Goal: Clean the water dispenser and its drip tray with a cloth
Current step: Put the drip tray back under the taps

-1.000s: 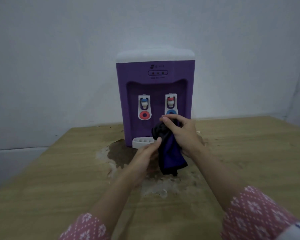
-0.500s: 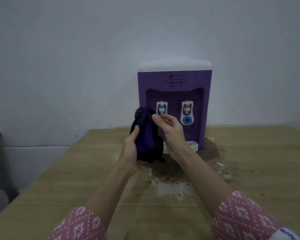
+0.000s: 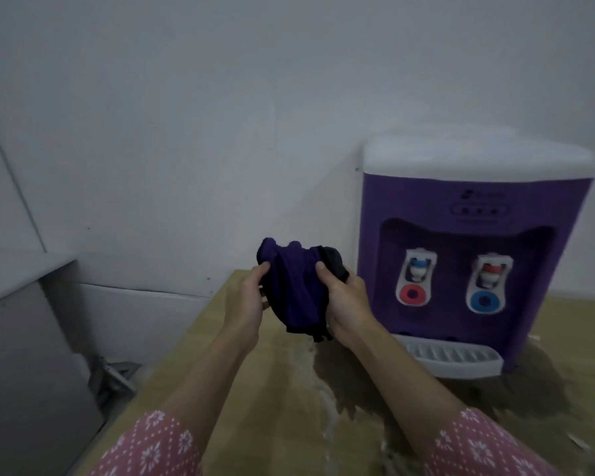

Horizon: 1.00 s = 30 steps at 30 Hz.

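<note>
- My grip is two-handed on the cloth (image 3: 298,290): my left hand (image 3: 246,304) pinches its left side, thumb on the front, and my right hand (image 3: 346,304) is curled round its right side, where a darker bunched part pokes out above the fingers.
- The cloth hangs in the air over the worktop's (image 3: 261,407) left edge, clear of the surface, a short way left of the water dispenser (image 3: 474,201) and not touching it.
- The dispenser stands towards the back right of the worktop, close to the wall (image 3: 220,115), with its drip tray (image 3: 454,359) seated at the front foot.
- Risk: the cloth's loose lower tail could catch a tap (image 3: 418,269) when I swing right, and I judge that a push on the lever might let water out.
- Risk: a dark wet patch (image 3: 375,383) and a pale worn streak lie on the worktop in front of the tray; dragging the cloth through them would likely pick up grit and smear the purple front.
- Risk: the tray looks like a light slot-in part, so a hard wipe could tip it out.
- Room: open worktop lies between my forearms and the tray, so the front is easy to approach.
- Edges: the left edge drops off just under my left wrist, with a grey cabinet (image 3: 24,355) below and beyond; if the cloth slips here it probably falls off the worktop.
</note>
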{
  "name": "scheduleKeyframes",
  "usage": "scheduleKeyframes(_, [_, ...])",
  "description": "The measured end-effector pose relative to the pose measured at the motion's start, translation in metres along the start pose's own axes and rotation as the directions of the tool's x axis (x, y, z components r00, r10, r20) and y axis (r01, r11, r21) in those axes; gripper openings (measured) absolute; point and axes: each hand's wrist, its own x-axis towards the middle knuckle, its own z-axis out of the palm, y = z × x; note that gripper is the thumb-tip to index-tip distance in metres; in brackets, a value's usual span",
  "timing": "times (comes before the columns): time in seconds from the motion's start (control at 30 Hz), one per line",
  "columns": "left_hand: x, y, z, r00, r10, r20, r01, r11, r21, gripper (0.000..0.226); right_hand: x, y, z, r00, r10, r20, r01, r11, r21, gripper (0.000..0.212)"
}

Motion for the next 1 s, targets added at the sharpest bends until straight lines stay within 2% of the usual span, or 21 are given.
scheduleKeyframes(0.1, [0.025,0.028,-0.008,0.992,-0.006,-0.130,0.020,0.994,0.110,0.009,0.018,-0.021,0.014,0.999,0.048,-0.018,-0.048,0.999,0.022,0.008])
scheduleKeyframes(0.2, [0.041,0.059,-0.004,0.991,0.045,-0.122,-0.019,0.980,0.199,0.020,0.027,-0.045,0.034,0.997,0.070,0.007,-0.070,0.997,0.012,0.009])
scheduleKeyframes(0.3, [0.048,0.088,0.005,0.981,0.145,-0.132,-0.108,0.960,0.258,0.022,0.036,-0.069,0.054,0.997,0.075,-0.016,-0.075,0.997,0.018,0.009])
scheduleKeyframes(0.37, [0.048,0.103,0.009,0.974,0.200,-0.104,-0.166,0.949,0.267,0.027,0.040,-0.082,0.065,0.996,0.077,-0.045,-0.076,0.997,0.019,0.009])
scheduleKeyframes(0.43, [0.050,0.114,0.009,0.981,0.191,-0.036,-0.176,0.951,0.253,0.024,0.046,-0.095,0.074,0.994,0.091,-0.061,-0.091,0.996,0.009,0.009])
scheduleKeyframes(0.5, [0.053,0.118,0.005,0.988,0.092,0.127,-0.123,0.956,0.267,0.022,0.050,-0.103,0.080,0.993,0.110,-0.045,-0.109,0.994,0.030,0.009])
scheduleKeyframes(0.57, [0.059,0.119,0.001,0.965,-0.038,0.259,-0.045,0.951,0.307,0.048,0.055,-0.107,0.085,0.992,0.121,-0.023,-0.120,0.991,0.059,0.011])
scheduleKeyframes(0.67, [0.069,0.124,-0.004,0.954,-0.133,0.269,0.058,0.961,0.269,0.060,0.063,-0.109,0.089,0.990,0.141,-0.011,-0.138,0.982,0.128,0.024])
scheduleKeyframes(0.77, [0.082,0.127,-0.010,0.960,-0.149,0.237,0.130,0.987,0.093,0.053,0.071,-0.106,0.089,0.989,0.150,-0.008,-0.146,0.976,0.164,0.031])
scheduleKeyframes(0.83, [0.093,0.127,-0.012,0.955,-0.156,0.251,0.174,0.983,-0.050,0.050,0.080,-0.100,0.090,0.991,0.131,-0.018,-0.128,0.984,0.124,0.026])
scheduleKeyframes(0.9, [0.104,0.124,-0.014,0.951,-0.179,0.253,0.215,0.969,-0.121,0.048,0.089,-0.092,0.092,0.993,0.113,-0.043,-0.110,0.992,0.059,0.015])
scheduleKeyframes(0.97, [0.118,0.118,-0.019,0.924,-0.276,0.263,0.323,0.933,-0.155,0.050,0.099,-0.083,0.091,0.987,0.152,-0.059,-0.148,0.987,0.069,0.012])
scheduleKeyframes(1.0, [0.126,0.114,-0.023,0.890,-0.358,0.281,0.409,0.900,-0.148,0.057,0.104,-0.078,0.090,0.979,0.193,-0.061,-0.187,0.977,0.098,0.014])
